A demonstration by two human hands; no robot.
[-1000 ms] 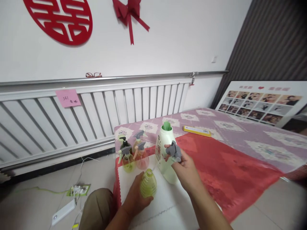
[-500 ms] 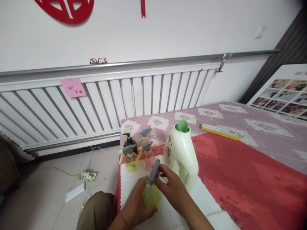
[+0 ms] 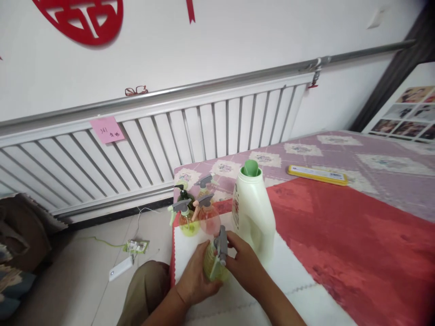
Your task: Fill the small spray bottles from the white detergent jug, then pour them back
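Observation:
My left hand (image 3: 194,278) wraps around a small yellow-green spray bottle (image 3: 211,267) that stands on a white mat (image 3: 288,280). My right hand (image 3: 243,262) holds the grey trigger spray head (image 3: 220,244) on top of that bottle. Just behind them stands a large white detergent bottle (image 3: 253,213) with an open green spout. To the left of it is a cluster of several small spray bottles (image 3: 193,213), yellow, pink and dark green, all with trigger heads on.
A red cloth (image 3: 340,235) covers the low surface beyond the mat, with a purple patterned cloth (image 3: 384,172) behind it. A yellow flat box (image 3: 317,174) lies there. A white radiator cover (image 3: 152,149) lines the wall. A power bank (image 3: 120,268) and cables lie on the floor. My knee (image 3: 144,290) is at lower left.
My right hand brought the grey spray head from beside the white bottle down onto the yellow-green bottle. The view has shifted down and to the right.

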